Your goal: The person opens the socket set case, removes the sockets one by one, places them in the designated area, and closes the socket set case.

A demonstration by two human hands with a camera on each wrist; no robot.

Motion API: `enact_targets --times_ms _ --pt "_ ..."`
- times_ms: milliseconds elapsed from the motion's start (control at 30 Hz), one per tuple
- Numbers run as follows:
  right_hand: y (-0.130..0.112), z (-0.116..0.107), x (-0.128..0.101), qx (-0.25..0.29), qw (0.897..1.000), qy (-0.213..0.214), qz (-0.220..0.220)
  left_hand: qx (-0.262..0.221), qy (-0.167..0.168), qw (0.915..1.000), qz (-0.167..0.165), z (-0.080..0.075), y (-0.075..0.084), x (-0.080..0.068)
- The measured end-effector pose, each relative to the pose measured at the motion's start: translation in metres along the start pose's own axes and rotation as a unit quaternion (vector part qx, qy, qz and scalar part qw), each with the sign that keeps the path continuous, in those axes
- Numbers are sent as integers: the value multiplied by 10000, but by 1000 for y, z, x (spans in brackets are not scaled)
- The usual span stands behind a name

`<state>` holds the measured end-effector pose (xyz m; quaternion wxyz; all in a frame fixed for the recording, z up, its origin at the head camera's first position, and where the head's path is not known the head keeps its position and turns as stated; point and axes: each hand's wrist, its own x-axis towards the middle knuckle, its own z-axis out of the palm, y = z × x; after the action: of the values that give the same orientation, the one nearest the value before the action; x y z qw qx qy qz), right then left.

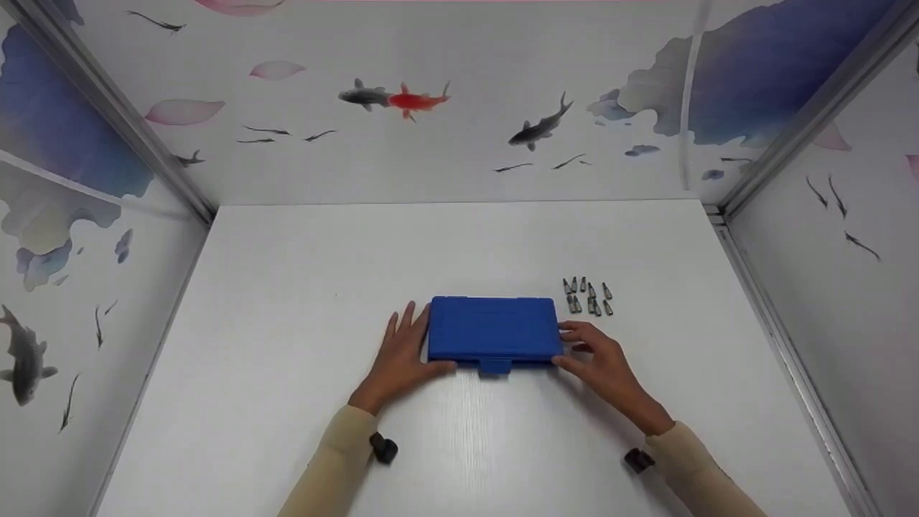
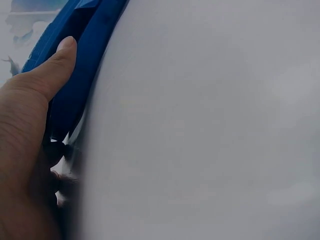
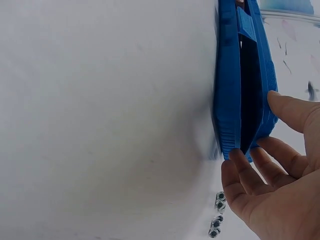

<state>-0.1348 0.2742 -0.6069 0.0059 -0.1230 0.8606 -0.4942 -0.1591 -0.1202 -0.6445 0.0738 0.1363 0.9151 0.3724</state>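
A blue plastic case (image 1: 494,329) lies flat on the white table (image 1: 287,287), its latch tab (image 1: 495,366) facing me. My left hand (image 1: 402,355) lies at its left end, fingers straight on the table and thumb (image 2: 55,65) laid along the case (image 2: 85,55) edge. At the right front corner my right hand (image 1: 599,359) grips it. In the right wrist view the thumb (image 3: 295,112) sits on the lid and the fingertips (image 3: 240,165) are at the end of the case (image 3: 230,100), whose lid stands slightly ajar.
Several small metal screwdriver bits (image 1: 589,296) stand in a cluster just behind and right of the case, close to my right hand. Walls papered with fish enclose the table on the left, back and right.
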Motion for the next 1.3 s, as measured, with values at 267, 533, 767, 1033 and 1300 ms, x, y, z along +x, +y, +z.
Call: enact_targets --times_ms 267,533,767,1033,1300 --pt "-1 2 -2 123 9999 75 -1 76 -32 10000 -49 0 1 0" --pt "0 4 -2 -79 9998 100 -158 131 -12 9999 -54 1 -1 0" --pt "4 6 -1 -233 9994 40 -257 84 -7 10000 -18 1 -1 -1" --pt "6 7 -2 -300 9994 8 -196 220 52 9993 283 0 -2 2" --pt "7 10 -4 -65 9993 133 -343 216 51 9992 340 0 -1 5"
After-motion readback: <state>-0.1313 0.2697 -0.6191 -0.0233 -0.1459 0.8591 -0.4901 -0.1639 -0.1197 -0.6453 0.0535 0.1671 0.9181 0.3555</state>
